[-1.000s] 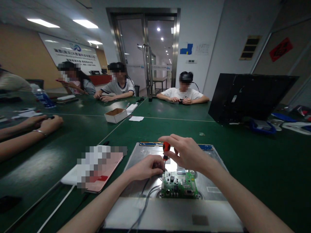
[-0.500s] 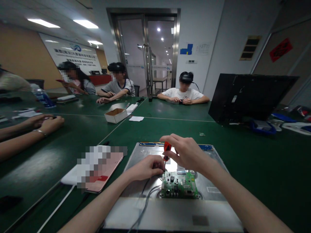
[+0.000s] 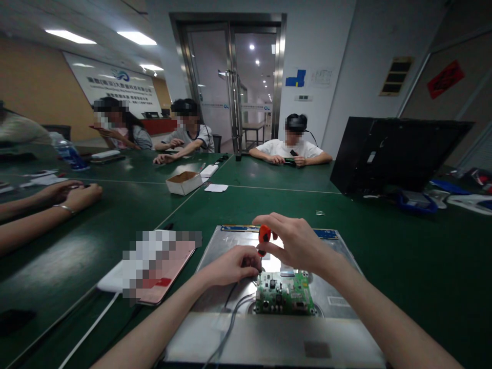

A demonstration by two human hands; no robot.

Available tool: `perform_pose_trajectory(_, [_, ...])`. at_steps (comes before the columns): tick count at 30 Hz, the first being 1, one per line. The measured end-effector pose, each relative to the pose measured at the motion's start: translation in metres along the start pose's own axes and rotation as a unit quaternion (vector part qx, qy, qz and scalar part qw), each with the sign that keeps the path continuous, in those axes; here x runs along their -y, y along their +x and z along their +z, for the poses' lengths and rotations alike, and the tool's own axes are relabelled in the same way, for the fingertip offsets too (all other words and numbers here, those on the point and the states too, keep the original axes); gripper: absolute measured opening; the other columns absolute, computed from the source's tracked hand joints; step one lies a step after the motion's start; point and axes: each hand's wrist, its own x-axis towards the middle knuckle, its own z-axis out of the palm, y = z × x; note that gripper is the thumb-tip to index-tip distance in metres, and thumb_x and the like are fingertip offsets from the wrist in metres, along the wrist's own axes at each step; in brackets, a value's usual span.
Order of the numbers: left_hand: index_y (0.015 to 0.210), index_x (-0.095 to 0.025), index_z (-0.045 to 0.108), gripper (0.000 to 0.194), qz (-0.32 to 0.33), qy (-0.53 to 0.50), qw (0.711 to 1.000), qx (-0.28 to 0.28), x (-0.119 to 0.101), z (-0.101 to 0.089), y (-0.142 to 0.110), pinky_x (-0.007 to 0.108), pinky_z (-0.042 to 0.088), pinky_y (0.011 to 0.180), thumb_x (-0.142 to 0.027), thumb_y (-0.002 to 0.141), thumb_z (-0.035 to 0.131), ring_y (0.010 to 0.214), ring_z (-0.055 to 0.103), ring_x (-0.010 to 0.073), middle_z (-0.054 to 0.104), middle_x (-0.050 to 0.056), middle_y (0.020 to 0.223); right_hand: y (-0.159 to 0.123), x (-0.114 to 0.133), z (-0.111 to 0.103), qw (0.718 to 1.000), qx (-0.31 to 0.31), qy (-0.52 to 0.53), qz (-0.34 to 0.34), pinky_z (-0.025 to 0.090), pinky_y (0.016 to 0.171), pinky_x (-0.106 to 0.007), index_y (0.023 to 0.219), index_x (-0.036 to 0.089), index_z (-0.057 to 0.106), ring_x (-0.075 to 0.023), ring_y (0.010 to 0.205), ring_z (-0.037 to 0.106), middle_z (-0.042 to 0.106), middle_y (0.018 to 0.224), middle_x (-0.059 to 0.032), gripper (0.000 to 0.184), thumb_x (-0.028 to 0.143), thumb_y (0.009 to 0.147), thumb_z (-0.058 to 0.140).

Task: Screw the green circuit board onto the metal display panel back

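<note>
A red and black screwdriver [image 3: 264, 237] stands nearly upright over the upper left corner of a green circuit board [image 3: 284, 292]. My right hand [image 3: 295, 241] is closed on its handle with thumb and fingers. Low beside the shaft, my left hand [image 3: 238, 264] pinches at the board's upper left corner; what its fingertips hold is hidden. The board lies on a silvery metal display panel [image 3: 277, 341] with a blue strip board [image 3: 240, 229] along its far edge. Dark cables [image 3: 231, 320] run from the board's left side towards me.
Left of the panel lie a white device and a pink phone [image 3: 169, 274] with a white cable [image 3: 90, 330]. Farther off stand an open white box [image 3: 183, 183] and a black monitor [image 3: 395, 154]. Another person's hands [image 3: 77, 197] rest at the left; several people sit around the green table.
My right fingers have shifted slightly around the screwdriver handle. My left hand stays in place. Across the table, a person's hands have moved with a dark item.
</note>
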Motion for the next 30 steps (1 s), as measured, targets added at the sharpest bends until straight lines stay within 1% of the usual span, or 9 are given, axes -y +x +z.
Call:
perform_pose_trajectory(4, [0.083, -0.016, 0.062, 0.008, -0.013, 0.0, 1.0, 0.002, -0.0003, 0.0009, -0.0002, 0.024, 0.041, 0.061, -0.017, 0.076, 0.06, 0.066, 0.053, 0.0145, 0.059, -0.001, 0.072, -0.0001, 0.0009, -0.0012, 1.0, 0.01, -0.011, -0.009, 0.04, 0.06, -0.027, 0.116, 0.022, 0.055, -0.0151, 0.074, 0.058, 0.063, 0.097, -0.0033, 0.028, 0.034, 0.091, 0.055])
perform_pose_trajectory(8, [0.078, -0.016, 0.061, 0.004, 0.0, -0.01, 1.0, 0.003, -0.0001, 0.0006, 0.0008, 0.024, 0.041, 0.06, -0.016, 0.074, 0.06, 0.065, 0.052, 0.0142, 0.057, -0.002, 0.07, -0.0011, 0.0044, -0.0044, 0.999, 0.025, 0.039, -0.011, 0.045, 0.07, -0.03, 0.135, 0.022, 0.041, -0.017, 0.087, 0.06, 0.061, 0.116, -0.0075, 0.049, 0.016, 0.088, 0.052])
perform_pose_trajectory(10, [0.076, -0.016, 0.06, 0.003, 0.004, -0.011, 1.0, 0.004, -0.0005, 0.0003, 0.0009, 0.024, 0.04, 0.061, -0.015, 0.073, 0.06, 0.065, 0.051, 0.0141, 0.056, -0.002, 0.07, -0.0009, 0.0048, -0.0046, 0.999, 0.03, 0.039, -0.004, 0.045, 0.07, -0.031, 0.135, 0.022, 0.04, -0.0173, 0.087, 0.06, 0.061, 0.115, -0.0077, 0.051, 0.011, 0.086, 0.051])
perform_pose_trajectory(16, [0.08, -0.017, 0.061, 0.004, -0.003, -0.007, 1.0, 0.004, -0.0019, 0.0006, -0.0009, 0.024, 0.04, 0.061, -0.019, 0.077, 0.059, 0.065, 0.052, 0.0143, 0.056, -0.002, 0.07, 0.0019, 0.0015, -0.0017, 1.0, 0.014, -0.024, 0.006, 0.036, 0.056, -0.027, 0.113, 0.02, 0.056, -0.0139, 0.068, 0.056, 0.063, 0.093, -0.0027, 0.025, 0.031, 0.09, 0.057])
perform_pose_trajectory(18, [0.081, -0.016, 0.061, 0.005, -0.002, -0.011, 1.0, 0.004, -0.0018, 0.0007, -0.001, 0.024, 0.04, 0.061, -0.018, 0.076, 0.06, 0.065, 0.052, 0.0141, 0.056, -0.002, 0.07, 0.0015, 0.0018, -0.0023, 0.999, 0.019, -0.03, -0.001, 0.034, 0.054, -0.027, 0.108, 0.021, 0.058, -0.0136, 0.067, 0.055, 0.063, 0.092, -0.0025, 0.022, 0.036, 0.092, 0.054])
perform_pose_trajectory(20, [0.08, -0.016, 0.06, 0.005, 0.003, -0.014, 1.0, 0.0, -0.0015, 0.0006, -0.0006, 0.024, 0.04, 0.06, -0.016, 0.075, 0.06, 0.063, 0.051, 0.0136, 0.056, -0.003, 0.069, 0.0002, 0.0033, -0.004, 1.0, 0.025, -0.009, -0.01, 0.036, 0.057, -0.027, 0.115, 0.021, 0.055, -0.0143, 0.072, 0.057, 0.064, 0.098, -0.0033, 0.026, 0.032, 0.092, 0.053])
perform_pose_trajectory(24, [0.076, -0.016, 0.06, 0.005, 0.013, -0.016, 1.0, -0.004, -0.0003, 0.0002, 0.0005, 0.024, 0.039, 0.06, -0.014, 0.072, 0.06, 0.063, 0.05, 0.0134, 0.056, -0.003, 0.069, -0.0018, 0.0068, -0.0069, 0.999, 0.034, 0.032, -0.016, 0.043, 0.068, -0.029, 0.131, 0.02, 0.043, -0.0175, 0.087, 0.06, 0.062, 0.114, -0.007, 0.048, 0.014, 0.084, 0.052])
perform_pose_trajectory(27, [0.077, -0.016, 0.061, 0.006, 0.006, -0.008, 1.0, -0.001, -0.0004, 0.0002, 0.0004, 0.024, 0.039, 0.061, -0.015, 0.072, 0.06, 0.065, 0.051, 0.014, 0.056, -0.002, 0.07, -0.0012, 0.0061, -0.0057, 0.999, 0.033, 0.023, 0.002, 0.043, 0.068, -0.029, 0.127, 0.019, 0.047, -0.018, 0.087, 0.06, 0.064, 0.109, -0.006, 0.044, 0.012, 0.084, 0.052])
perform_pose_trajectory(30, [0.08, -0.016, 0.062, 0.006, -0.002, -0.011, 1.0, -0.001, -0.0021, 0.0006, -0.0003, 0.024, 0.04, 0.062, -0.017, 0.074, 0.06, 0.066, 0.052, 0.0144, 0.057, -0.002, 0.071, 0.0002, 0.0033, -0.0027, 1.0, 0.027, -0.003, 0.012, 0.039, 0.063, -0.028, 0.119, 0.02, 0.052, -0.017, 0.079, 0.06, 0.066, 0.099, -0.0028, 0.032, 0.021, 0.087, 0.056])
